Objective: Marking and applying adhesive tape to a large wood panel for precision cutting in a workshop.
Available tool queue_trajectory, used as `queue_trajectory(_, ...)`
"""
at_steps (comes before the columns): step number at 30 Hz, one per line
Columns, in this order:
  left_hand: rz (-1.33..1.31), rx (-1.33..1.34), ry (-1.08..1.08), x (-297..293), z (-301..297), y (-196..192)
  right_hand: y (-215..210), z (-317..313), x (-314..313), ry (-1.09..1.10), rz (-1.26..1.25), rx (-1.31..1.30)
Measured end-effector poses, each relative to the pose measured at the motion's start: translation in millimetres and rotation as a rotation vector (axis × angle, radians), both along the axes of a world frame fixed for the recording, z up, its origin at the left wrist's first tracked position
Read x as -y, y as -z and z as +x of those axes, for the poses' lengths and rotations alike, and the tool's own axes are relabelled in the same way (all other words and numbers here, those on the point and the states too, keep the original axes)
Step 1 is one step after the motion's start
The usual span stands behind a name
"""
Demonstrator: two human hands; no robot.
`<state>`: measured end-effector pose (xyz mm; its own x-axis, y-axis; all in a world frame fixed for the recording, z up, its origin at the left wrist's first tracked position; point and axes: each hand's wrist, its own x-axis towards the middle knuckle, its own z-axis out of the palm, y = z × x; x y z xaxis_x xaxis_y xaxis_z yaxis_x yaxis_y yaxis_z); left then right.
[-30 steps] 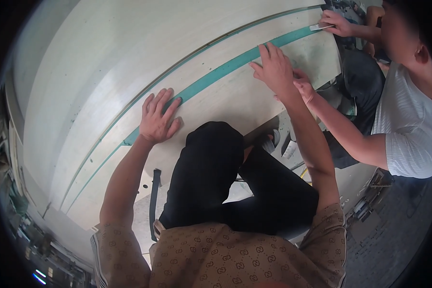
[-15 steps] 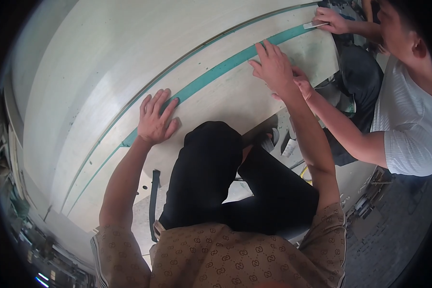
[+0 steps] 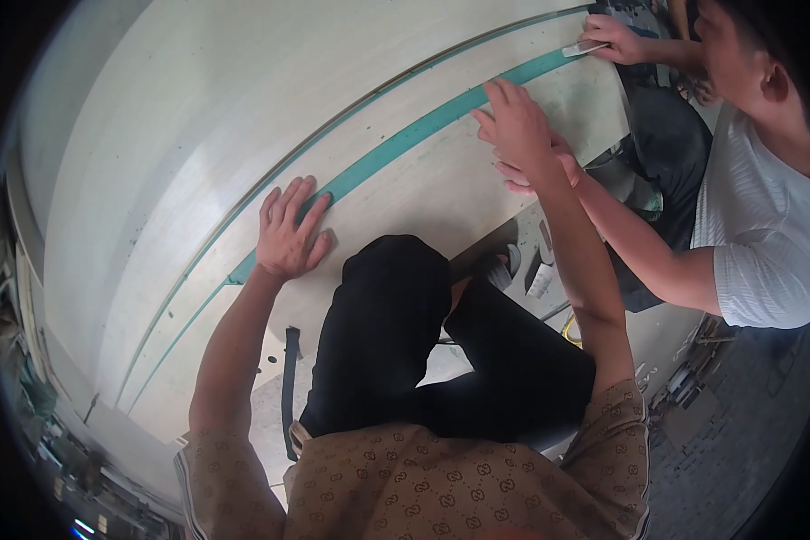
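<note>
The green strip (image 3: 405, 139) lies lengthwise on the large pale board (image 3: 414, 202), running from lower left to upper right. Its wide part ends beyond the left hand (image 3: 286, 236), where a thin green line continues toward the lower left. The left hand is palm down, fingers slightly spread across the strip, thumb out to the side; nothing is grasped. The right hand (image 3: 517, 126) has bent, parted fingers at the strip farther up; no object shows in its grip, and firm contact at the fingertips cannot be confirmed.

A dark-edged seam (image 3: 369, 97) runs alongside, on the far side of the strip. At the upper right, a co-worker's hand (image 3: 614, 40) holds a flat pale tool (image 3: 585, 48) at the strip's end. The co-worker's other arm passes beneath the right forearm, limiting room on that side. The black-trousered knee (image 3: 391, 306) projects over the board's near side, between the forearms. A black strap (image 3: 291, 387) hangs near the left forearm.

The board's right edge falls near the co-worker's knee; its near edge slants toward a sandal (image 3: 508, 261). Bare board extends beyond the seam and between the two hands.

Markings: the brown shirt (image 3: 459, 477) bears a repeated dark motif of linked shapes.
</note>
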<state>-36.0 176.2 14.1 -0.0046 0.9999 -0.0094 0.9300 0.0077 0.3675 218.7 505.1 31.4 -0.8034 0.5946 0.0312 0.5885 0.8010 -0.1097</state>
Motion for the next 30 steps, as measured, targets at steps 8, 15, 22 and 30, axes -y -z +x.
queue_trajectory(8, 0.003, -0.005, 0.007, -2.5, 0.4, 0.0, 12.3, 15.5, -38.1, 0.085, 0.203, -0.041)
queue_trajectory(15, 0.016, 0.000, -0.001, -3.0, 0.5, -1.1, 8.4, -13.7, 13.8, -0.057, 0.179, 0.052)
queue_trajectory(22, 0.022, -0.008, 0.000, -4.0, 1.6, -2.2, 2.1, -32.2, 107.7, -0.402, 0.128, 0.003)
queue_trajectory(30, 0.020, 0.000, 0.007, -6.0, 2.2, -2.4, 13.7, -25.6, 130.7, -0.573, -0.012, -0.239)
